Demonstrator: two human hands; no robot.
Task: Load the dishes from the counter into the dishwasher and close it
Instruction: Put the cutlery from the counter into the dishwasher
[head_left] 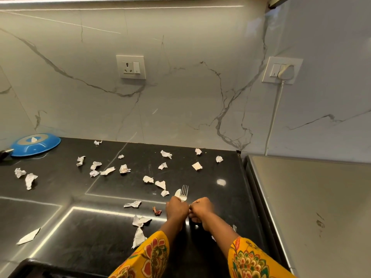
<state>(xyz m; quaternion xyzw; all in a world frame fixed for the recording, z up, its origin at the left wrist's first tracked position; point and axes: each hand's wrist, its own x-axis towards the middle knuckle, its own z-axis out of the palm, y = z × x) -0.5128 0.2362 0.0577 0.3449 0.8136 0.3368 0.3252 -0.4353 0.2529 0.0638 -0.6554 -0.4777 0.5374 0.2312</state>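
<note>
Cutlery handles (pixel 181 198) hidden inside left hand (pixel 176 209)

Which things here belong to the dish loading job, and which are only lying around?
For the job:
- fork and spoon, held in the left hand
- blue plate, upside down at the counter's back left
- right hand, fingers curled beside the left; what it holds is unclear

Lying about:
- crumpled paper scraps all over the black counter
- small red scrap
- white plug in the wall socket
</note>
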